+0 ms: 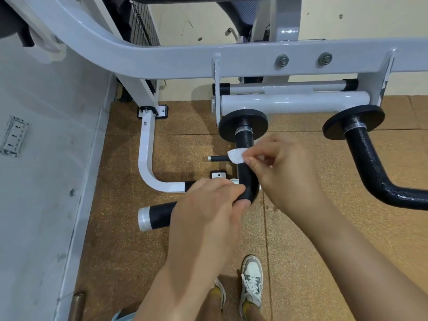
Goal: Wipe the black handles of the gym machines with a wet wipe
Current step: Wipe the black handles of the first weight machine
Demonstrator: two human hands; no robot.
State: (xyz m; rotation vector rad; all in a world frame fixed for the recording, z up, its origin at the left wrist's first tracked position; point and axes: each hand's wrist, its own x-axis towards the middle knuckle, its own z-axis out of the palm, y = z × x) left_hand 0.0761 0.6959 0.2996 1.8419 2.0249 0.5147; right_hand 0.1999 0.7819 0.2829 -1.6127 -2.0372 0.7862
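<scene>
Right now the left hand point(208, 205) is wrapping closed around the bend of the left black handle point(245, 163), steadying it, while the right hand point(284, 167) is pinching a small folded wet wipe point(236, 155) against the upright shaft just below the black disc point(243, 122). The wipe is probably touching the shaft, though the contact is hard to confirm. Such a shallow pinch is risking a slip, dropping the wipe to the floor point(129, 239). The right black handle point(370, 163) is sitting well apart.
</scene>
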